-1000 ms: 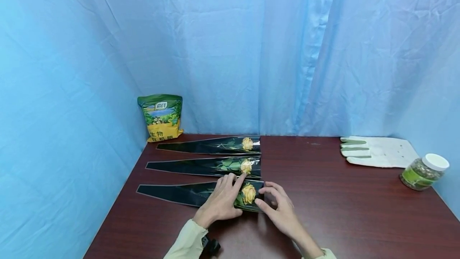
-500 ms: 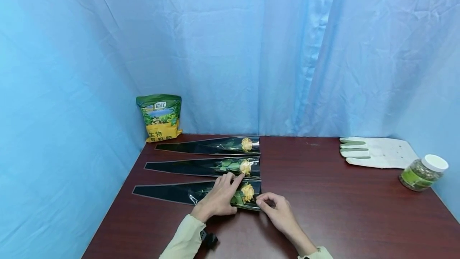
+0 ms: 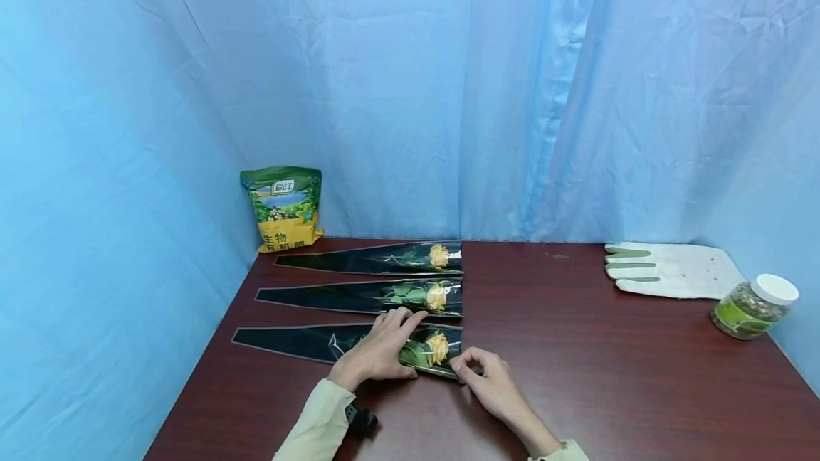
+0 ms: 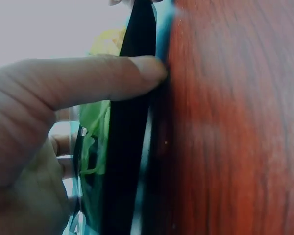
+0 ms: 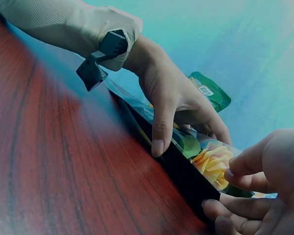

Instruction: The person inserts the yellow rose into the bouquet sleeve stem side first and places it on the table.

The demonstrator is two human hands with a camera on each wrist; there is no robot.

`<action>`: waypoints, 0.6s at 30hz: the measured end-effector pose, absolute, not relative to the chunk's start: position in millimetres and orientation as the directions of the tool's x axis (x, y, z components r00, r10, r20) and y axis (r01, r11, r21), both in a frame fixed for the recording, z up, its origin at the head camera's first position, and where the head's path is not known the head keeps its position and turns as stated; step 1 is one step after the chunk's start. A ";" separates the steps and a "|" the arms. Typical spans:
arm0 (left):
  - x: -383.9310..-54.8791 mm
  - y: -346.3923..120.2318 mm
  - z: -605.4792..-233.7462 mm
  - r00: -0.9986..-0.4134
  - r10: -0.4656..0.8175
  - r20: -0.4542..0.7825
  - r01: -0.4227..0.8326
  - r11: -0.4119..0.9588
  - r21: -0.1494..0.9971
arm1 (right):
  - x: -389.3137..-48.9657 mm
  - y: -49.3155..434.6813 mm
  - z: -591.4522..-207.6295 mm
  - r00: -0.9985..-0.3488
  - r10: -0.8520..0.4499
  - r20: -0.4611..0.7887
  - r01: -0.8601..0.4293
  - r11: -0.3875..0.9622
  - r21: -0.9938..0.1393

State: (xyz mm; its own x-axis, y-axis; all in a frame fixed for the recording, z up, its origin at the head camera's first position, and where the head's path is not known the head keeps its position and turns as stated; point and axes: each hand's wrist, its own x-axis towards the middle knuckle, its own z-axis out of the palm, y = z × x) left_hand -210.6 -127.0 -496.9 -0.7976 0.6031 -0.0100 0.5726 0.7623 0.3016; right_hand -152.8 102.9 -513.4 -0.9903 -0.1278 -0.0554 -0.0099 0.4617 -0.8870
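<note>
Nearest to me lies a yellow rose (image 3: 438, 348) in a long black-and-clear flower sleeve (image 3: 288, 340), its narrow end pointing left. My left hand (image 3: 378, 353) grips the sleeve from above, just left of the bloom. Its thumb (image 4: 132, 78) rests on the sleeve's near black edge in the left wrist view, with the fingers across the far side. At the sleeve's wide right end, my right hand (image 3: 490, 379) pinches the near corner, next to the petals (image 5: 213, 164). Beyond it lie a second wrapped rose (image 3: 436, 297) and a third wrapped rose (image 3: 438, 256), roughly parallel.
A green and yellow fertilizer bag (image 3: 282, 208) stands at the table's back left corner. White gloves (image 3: 679, 270) lie at the back right, beside a white-lidded jar (image 3: 752, 308). Blue curtains (image 3: 384, 91) surround the dark red wooden table (image 3: 608, 368).
The nearest wrapped rose has slid slightly left with my left hand. My right hand's spread fingers have come together into a pinch at the sleeve's near right corner.
</note>
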 end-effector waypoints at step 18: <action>-204.1 -130.6 -493.2 -0.809 0.587 0.009 0.569 0.780 0.262 | -154.9 105.9 -510.3 -0.990 -0.141 -0.022 -0.048 0.474 -0.879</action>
